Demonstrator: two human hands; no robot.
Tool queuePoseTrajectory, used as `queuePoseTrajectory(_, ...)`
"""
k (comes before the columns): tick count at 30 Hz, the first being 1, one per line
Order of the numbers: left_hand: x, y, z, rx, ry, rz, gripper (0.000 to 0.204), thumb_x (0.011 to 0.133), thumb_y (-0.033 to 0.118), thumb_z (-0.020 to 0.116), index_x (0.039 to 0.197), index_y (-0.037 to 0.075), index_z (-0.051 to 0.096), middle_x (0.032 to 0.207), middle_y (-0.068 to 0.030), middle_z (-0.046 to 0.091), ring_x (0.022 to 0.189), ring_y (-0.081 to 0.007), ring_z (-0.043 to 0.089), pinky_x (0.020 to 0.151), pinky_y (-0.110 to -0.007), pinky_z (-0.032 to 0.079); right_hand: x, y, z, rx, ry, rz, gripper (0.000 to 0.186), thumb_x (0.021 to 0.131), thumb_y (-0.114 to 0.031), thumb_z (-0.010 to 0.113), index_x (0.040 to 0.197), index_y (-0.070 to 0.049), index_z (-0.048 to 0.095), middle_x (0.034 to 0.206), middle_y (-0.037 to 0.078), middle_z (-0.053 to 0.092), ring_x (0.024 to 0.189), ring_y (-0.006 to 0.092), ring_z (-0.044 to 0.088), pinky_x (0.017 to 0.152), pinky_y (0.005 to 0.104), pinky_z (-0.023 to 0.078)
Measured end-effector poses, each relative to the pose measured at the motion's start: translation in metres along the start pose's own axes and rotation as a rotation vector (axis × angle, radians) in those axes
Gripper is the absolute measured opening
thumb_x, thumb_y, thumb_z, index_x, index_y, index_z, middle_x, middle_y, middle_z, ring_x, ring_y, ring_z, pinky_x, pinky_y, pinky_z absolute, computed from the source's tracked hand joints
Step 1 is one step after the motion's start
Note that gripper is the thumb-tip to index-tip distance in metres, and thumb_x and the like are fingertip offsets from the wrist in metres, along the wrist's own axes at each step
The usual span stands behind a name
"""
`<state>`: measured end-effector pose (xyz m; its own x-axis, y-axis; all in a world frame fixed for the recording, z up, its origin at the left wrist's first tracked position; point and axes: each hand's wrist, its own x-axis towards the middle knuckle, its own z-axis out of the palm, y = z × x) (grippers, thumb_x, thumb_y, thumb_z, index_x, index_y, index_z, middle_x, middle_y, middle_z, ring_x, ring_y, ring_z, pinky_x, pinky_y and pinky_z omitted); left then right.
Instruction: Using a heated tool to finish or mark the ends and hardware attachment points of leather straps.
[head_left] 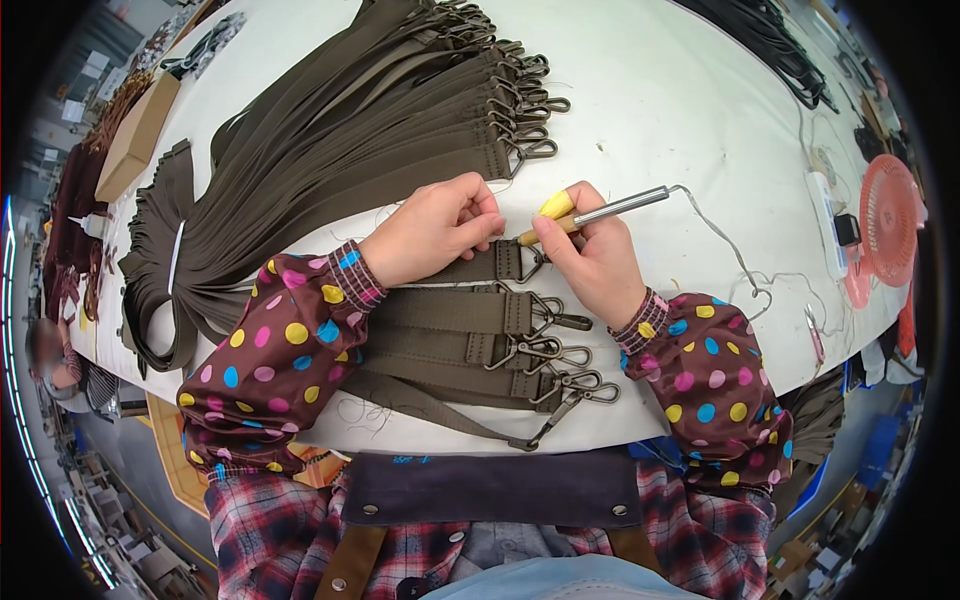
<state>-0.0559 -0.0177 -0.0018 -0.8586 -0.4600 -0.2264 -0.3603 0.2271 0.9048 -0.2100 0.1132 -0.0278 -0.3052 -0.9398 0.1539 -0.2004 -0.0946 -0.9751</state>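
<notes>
- Holds a pen-shaped tool point(625, 204) in the right hand point(592, 252), with thumb and fingers closed around the handle.
- Wears a yellow cover point(556, 206) on 1 finger of the same hand.
- Curls the left hand point(428, 230) with thumb and fingers drawn close together; cannot tell how tightly, or on what.
- Has the top strap point(496, 263) of the nearer group under and between both hands, with its metal clip point(534, 264) to the right.
- Points the tool's brown end at that strap's end; cannot tell of any contact.
- Has more brown straps point(440, 312) just below, ending in metal clips at the right.
- Has a large bundle point(345, 140) of like straps beyond the left hand, bound by 1 white band point(176, 257).
- Trails a thin cable point(728, 240) from the tool across the white table point(660, 110).
- Shows a pink fan point(888, 222) and a white power strip point(826, 225) at the far right.
- Shows a cardboard box point(138, 138) at the left.
- Wears 2 dotted sleeves point(290, 340) and a dark apron point(490, 487).
</notes>
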Motion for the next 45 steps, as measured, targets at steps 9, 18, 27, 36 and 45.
queuePoseTrajectory(9, 0.0, -0.002, 0.001, -0.034, -0.024, 0.043, 0.017, 0.092, 0.016, 0.055, 0.088, 0.0, 0.05, 0.08, -0.0049, 0.063, 0.067, -0.0093, 0.059, 0.058, -0.024, 0.049, 0.002, 0.0, 0.002, -0.084, -0.017, -0.022, 0.02, 0.088, -0.015, 0.06, 0.086, -0.002, 0.044, 0.067, 0.006, 0.061, 0.053, 0.009, 0.054, 0.049, 0.0242, 0.041)
queuePoseTrajectory(18, 0.001, -0.005, 0.002, -0.039, -0.017, 0.05, 0.017, 0.092, 0.016, 0.055, 0.088, 0.0, 0.049, 0.079, -0.0043, 0.062, 0.067, -0.0089, 0.058, 0.058, -0.024, 0.049, 0.002, 0.002, 0.002, -0.152, -0.013, -0.066, 0.021, 0.088, -0.016, 0.06, 0.086, -0.003, 0.044, 0.064, 0.007, 0.059, 0.052, 0.0122, 0.055, 0.048, 0.0258, 0.041)
queuePoseTrajectory(27, 0.001, -0.006, 0.003, -0.028, -0.007, 0.062, 0.017, 0.092, 0.016, 0.055, 0.088, 0.001, 0.05, 0.078, -0.0041, 0.062, 0.065, -0.0091, 0.057, 0.058, -0.024, 0.048, 0.002, 0.0, 0.002, -0.168, -0.017, -0.07, 0.021, 0.088, -0.016, 0.06, 0.086, -0.003, 0.044, 0.063, 0.007, 0.059, 0.052, 0.0136, 0.057, 0.048, 0.0263, 0.042)
queuePoseTrajectory(36, -0.001, -0.004, 0.004, -0.051, 0.022, 0.035, 0.017, 0.091, 0.018, 0.056, 0.091, 0.002, 0.049, 0.081, -0.0042, 0.062, 0.068, -0.0099, 0.058, 0.059, -0.025, 0.047, 0.001, 0.0, 0.002, -0.166, -0.015, -0.079, 0.018, 0.088, -0.015, 0.059, 0.087, -0.003, 0.045, 0.065, 0.007, 0.059, 0.054, 0.0128, 0.058, 0.049, 0.0258, 0.042)
queuePoseTrajectory(45, -0.013, -0.004, 0.006, 0.586, 0.08, 0.345, 0.035, 0.075, 0.029, 0.073, 0.09, 0.005, 0.053, 0.08, -0.0067, 0.06, 0.077, -0.0223, 0.06, 0.068, -0.031, 0.047, -0.006, -0.003, -0.03, -0.593, -0.164, -0.34, 0.021, 0.081, -0.008, 0.065, 0.101, -0.008, 0.059, 0.084, 0.005, 0.062, 0.078, 0.0202, 0.057, 0.073, 0.0294, 0.044)
